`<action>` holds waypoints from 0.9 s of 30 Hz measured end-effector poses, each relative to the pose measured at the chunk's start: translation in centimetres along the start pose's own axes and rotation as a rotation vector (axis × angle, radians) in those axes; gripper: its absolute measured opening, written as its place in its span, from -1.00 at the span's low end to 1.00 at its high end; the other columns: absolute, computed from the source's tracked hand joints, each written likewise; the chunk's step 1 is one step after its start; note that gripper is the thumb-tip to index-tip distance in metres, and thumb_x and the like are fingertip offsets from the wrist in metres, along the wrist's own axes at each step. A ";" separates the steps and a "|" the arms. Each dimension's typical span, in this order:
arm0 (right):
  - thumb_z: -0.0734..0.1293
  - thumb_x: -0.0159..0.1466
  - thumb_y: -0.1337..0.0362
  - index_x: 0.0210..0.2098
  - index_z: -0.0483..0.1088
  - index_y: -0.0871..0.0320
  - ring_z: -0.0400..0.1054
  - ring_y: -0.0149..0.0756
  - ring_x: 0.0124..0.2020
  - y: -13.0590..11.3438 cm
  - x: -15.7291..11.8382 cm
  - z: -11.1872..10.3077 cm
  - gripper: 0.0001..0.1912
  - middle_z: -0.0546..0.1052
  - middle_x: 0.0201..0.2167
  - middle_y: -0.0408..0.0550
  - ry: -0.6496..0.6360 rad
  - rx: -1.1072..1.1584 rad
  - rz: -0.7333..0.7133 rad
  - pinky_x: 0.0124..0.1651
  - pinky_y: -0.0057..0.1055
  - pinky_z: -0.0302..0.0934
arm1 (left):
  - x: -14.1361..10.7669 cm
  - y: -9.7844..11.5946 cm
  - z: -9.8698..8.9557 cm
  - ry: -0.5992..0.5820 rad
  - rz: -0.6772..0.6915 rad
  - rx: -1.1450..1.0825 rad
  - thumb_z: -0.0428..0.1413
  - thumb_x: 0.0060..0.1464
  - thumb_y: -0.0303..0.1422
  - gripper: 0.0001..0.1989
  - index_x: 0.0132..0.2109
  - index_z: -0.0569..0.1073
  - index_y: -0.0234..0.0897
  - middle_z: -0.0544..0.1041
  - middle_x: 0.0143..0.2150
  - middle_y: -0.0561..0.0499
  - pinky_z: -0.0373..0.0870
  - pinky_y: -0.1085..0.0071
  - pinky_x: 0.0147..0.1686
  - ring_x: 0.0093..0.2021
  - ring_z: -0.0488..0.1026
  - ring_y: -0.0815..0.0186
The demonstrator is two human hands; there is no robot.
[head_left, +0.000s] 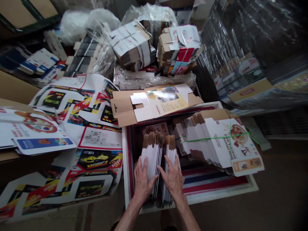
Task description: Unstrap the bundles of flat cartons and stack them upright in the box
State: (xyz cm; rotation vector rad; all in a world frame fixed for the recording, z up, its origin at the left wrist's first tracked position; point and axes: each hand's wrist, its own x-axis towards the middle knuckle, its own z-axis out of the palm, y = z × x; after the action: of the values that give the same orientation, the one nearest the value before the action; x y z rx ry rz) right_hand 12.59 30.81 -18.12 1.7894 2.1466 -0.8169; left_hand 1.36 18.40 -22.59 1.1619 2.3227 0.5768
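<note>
Two upright stacks of folded white and brown cartons stand side by side in a white-rimmed crate [194, 199]. My left hand [143, 179] lies with spread fingers on the left stack [152, 154], its thumb reaching over the edges. On the right stack [170, 146] rests my right hand [173, 178], fingers apart, its thumb pointing toward the gap between the stacks. Neither hand is closed round the cartons. To the right, a bundle of cartons [211, 138] tied with green string leans in the crate.
A flattened carton [161, 101] lies across the crate's far edge. Printed sheets [101, 141] spread at the left, beside more cartons [43, 128]. Strapped bundles [131, 45] [179, 48] sit behind. A plastic-wrapped pile [250, 64] stands at the right.
</note>
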 end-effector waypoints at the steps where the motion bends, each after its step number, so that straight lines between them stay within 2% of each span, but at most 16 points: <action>1: 0.32 0.40 -0.13 0.41 0.19 -0.32 0.39 0.22 0.31 0.1 0.0 0.0 -0.37 -0.01 0.58 0.18 -0.007 -0.003 -0.003 0.09 0.17 0.53 | 0.0 0.1 0.0 0.003 0.002 -0.002 0.23 0.28 -0.24 -0.01 0.59 -0.25 -0.03 -0.16 0.62 -0.33 0.20 -0.24 0.42 0.58 -0.03 -0.18; 4: 0.27 0.46 0.02 0.45 0.12 -0.32 0.41 0.16 0.30 0.6 -0.2 -0.2 -0.40 -0.04 0.59 0.11 -0.009 -0.008 -0.021 0.07 0.13 0.55 | -0.1 0.2 -0.1 0.013 -0.001 -0.012 0.22 0.28 -0.28 -0.02 0.59 -0.22 -0.06 -0.15 0.61 -0.35 0.21 -0.24 0.42 0.58 -0.04 -0.18; 7: 0.19 0.47 0.20 0.50 -0.04 -0.27 0.36 0.12 0.34 1.1 -0.4 -0.4 -0.33 -0.15 0.62 0.05 0.027 0.020 -0.070 0.07 0.03 0.56 | -0.1 0.2 0.0 0.010 -0.014 -0.021 0.23 0.27 -0.25 -0.02 0.59 -0.21 -0.07 -0.17 0.62 -0.34 0.18 -0.23 0.43 0.59 -0.04 -0.16; 9: 0.14 0.46 0.26 0.49 -0.01 -0.27 0.31 0.14 0.38 1.3 -0.4 -0.5 -0.34 -0.20 0.62 0.08 0.037 0.014 -0.078 0.08 0.03 0.56 | -0.1 0.1 0.1 0.013 -0.021 -0.024 0.25 0.26 -0.23 0.00 0.59 -0.21 -0.06 -0.18 0.63 -0.32 0.17 -0.24 0.44 0.58 -0.04 -0.17; 10: 0.14 0.47 0.25 0.47 0.05 -0.29 0.28 0.16 0.40 1.2 -0.4 -0.5 -0.38 -0.20 0.62 0.10 0.037 0.006 -0.071 0.08 0.06 0.55 | -0.1 0.1 0.1 0.013 -0.022 -0.026 0.26 0.25 -0.23 0.00 0.59 -0.21 -0.05 -0.18 0.63 -0.32 0.17 -0.25 0.44 0.58 -0.03 -0.18; 12: 0.19 0.49 0.09 0.43 0.16 -0.29 0.23 0.22 0.43 0.7 -0.4 -0.5 -0.46 -0.18 0.61 0.13 0.047 0.000 -0.050 0.09 0.13 0.54 | 0.0 0.0 0.0 0.002 -0.021 -0.035 0.26 0.25 -0.22 0.01 0.59 -0.20 -0.06 -0.18 0.62 -0.33 0.17 -0.26 0.44 0.58 -0.03 -0.18; 15: 0.33 0.38 -0.18 0.43 0.16 -0.31 0.19 0.29 0.45 -0.3 -0.3 -0.2 -0.32 -0.16 0.61 0.13 0.082 0.001 -0.033 0.06 0.20 0.55 | -0.1 -0.3 -0.1 -0.027 -0.011 -0.068 0.25 0.26 -0.23 -0.01 0.58 -0.19 -0.05 -0.17 0.62 -0.31 0.16 -0.24 0.45 0.59 -0.07 -0.14; 20: 0.34 0.36 -0.17 0.44 0.13 -0.32 0.16 0.31 0.46 -1.0 -0.2 0.0 -0.29 -0.20 0.62 0.12 0.079 -0.053 -0.053 -0.01 0.17 0.57 | -0.2 -0.5 -0.3 -0.059 -0.002 -0.139 0.21 0.30 -0.22 -0.08 0.58 -0.16 -0.06 -0.20 0.63 -0.28 0.09 -0.23 0.49 0.62 -0.15 -0.09; 27: 0.30 0.40 -0.13 0.44 0.11 -0.36 0.23 0.20 0.43 -0.4 -0.3 0.4 -0.34 -0.17 0.62 0.07 0.068 -0.055 -0.104 -0.03 0.06 0.60 | 0.2 -0.2 -1.1 -0.151 -0.077 -0.225 0.15 0.32 -0.30 -0.18 0.57 -0.03 -0.22 -0.21 0.64 -0.31 -0.04 -0.16 0.54 0.63 -0.22 -0.04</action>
State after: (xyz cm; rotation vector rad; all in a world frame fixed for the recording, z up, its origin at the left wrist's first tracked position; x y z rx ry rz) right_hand 12.25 30.31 -18.17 1.7147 2.2990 -0.7227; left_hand 0.45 18.29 -21.91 0.9728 2.1034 0.6779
